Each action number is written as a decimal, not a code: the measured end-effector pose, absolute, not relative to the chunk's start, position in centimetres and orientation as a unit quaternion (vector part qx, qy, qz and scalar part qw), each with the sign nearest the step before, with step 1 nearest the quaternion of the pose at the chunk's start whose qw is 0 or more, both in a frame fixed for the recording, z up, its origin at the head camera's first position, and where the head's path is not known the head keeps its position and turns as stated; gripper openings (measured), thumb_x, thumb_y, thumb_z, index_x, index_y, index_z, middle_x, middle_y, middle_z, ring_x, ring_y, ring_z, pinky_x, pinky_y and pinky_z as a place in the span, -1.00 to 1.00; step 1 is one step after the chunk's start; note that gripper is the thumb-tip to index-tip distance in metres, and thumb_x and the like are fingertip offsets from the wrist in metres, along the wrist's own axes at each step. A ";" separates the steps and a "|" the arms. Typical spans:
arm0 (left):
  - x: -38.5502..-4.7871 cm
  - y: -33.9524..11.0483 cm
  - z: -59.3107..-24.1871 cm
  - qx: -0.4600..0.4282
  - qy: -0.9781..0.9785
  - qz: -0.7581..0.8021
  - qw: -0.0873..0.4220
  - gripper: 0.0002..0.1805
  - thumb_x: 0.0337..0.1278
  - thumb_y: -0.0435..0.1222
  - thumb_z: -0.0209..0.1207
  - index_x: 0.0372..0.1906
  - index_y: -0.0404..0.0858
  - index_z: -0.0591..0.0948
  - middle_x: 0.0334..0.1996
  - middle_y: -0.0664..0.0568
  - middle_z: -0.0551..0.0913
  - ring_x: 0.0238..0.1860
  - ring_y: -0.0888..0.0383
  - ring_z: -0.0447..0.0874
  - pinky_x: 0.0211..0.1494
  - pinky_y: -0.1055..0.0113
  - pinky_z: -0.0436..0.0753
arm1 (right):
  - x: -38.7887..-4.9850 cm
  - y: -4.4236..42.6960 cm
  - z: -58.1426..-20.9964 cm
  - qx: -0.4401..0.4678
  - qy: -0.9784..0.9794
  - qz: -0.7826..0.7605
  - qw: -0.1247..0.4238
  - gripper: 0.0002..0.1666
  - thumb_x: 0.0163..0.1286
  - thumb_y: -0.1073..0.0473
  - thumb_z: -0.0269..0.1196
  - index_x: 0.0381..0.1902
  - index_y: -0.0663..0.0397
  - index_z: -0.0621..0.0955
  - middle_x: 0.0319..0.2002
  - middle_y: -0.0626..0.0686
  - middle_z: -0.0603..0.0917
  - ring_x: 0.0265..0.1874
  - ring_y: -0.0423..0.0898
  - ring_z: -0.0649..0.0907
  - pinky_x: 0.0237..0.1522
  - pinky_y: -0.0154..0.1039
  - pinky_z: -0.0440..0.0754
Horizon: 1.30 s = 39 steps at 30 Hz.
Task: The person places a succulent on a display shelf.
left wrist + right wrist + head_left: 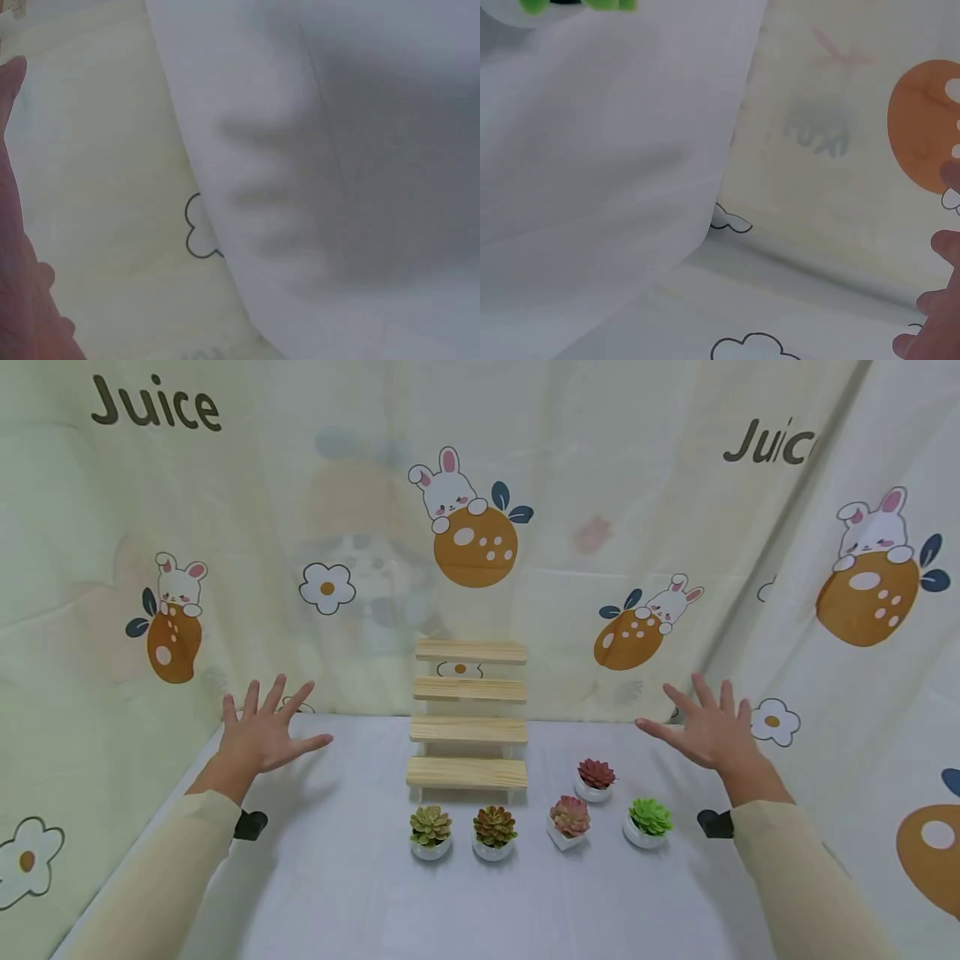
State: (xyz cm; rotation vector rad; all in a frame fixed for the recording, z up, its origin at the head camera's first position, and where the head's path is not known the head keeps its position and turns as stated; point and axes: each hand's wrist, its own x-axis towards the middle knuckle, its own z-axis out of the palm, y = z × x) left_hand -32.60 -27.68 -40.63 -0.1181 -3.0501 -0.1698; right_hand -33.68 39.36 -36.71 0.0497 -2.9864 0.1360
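Note:
In the head view my left hand (262, 737) hovers over the table's left side, fingers spread, holding nothing. My right hand (712, 735) is spread the same way at the right, also holding nothing. Between them stands a stepped wooden rack (468, 772) with bare shelves. In front of it sit two potted succulents, one pale green (431, 827) and one dark red-green (494, 828). To its right are a pink succulent (570, 817) in an angular pot, a dark red succulent (596, 775) and a bright green succulent (650, 818), which is nearest my right hand.
A white cloth covers the table (337, 893). Behind and at both sides hangs a cream curtain (585, 443) printed with rabbits, oranges and flowers. A black band (251, 825) shows at my left wrist and another black band (716, 824) at my right.

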 end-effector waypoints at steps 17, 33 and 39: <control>-30.9 -25.7 -43.5 -0.051 -0.993 -0.081 0.067 0.16 0.08 0.60 -0.10 0.67 0.14 -0.13 0.65 -0.30 -0.19 0.57 -0.52 -0.28 0.48 -0.59 -0.37 | -30.0 37.7 -40.7 0.062 -0.986 0.062 0.143 0.11 0.32 -0.60 0.08 0.57 -0.01 0.28 0.61 0.39 -0.03 0.49 0.66 -0.05 0.35 0.69 -0.03; -28.9 -22.0 -47.5 -0.053 -0.974 -0.192 0.104 0.04 0.23 0.40 0.07 0.62 -0.11 0.13 0.59 -0.34 0.08 0.56 -0.48 -0.06 0.51 -0.52 -0.02 | -26.3 35.6 -44.9 0.037 -0.964 0.213 0.158 -0.02 0.39 -0.40 0.21 0.57 -0.01 0.30 0.63 0.29 0.03 0.58 0.46 -0.05 0.28 0.72 0.06; -28.8 -20.3 -48.0 -0.057 -0.956 -0.267 0.105 -0.04 0.31 0.27 0.12 0.58 -0.25 0.21 0.54 -0.35 0.22 0.55 -0.39 0.10 0.54 -0.39 0.18 | -25.0 34.7 -46.0 0.009 -0.952 0.274 0.139 -0.01 0.39 -0.37 0.25 0.58 0.00 0.28 0.63 0.27 0.06 0.57 0.42 0.05 0.30 0.69 0.12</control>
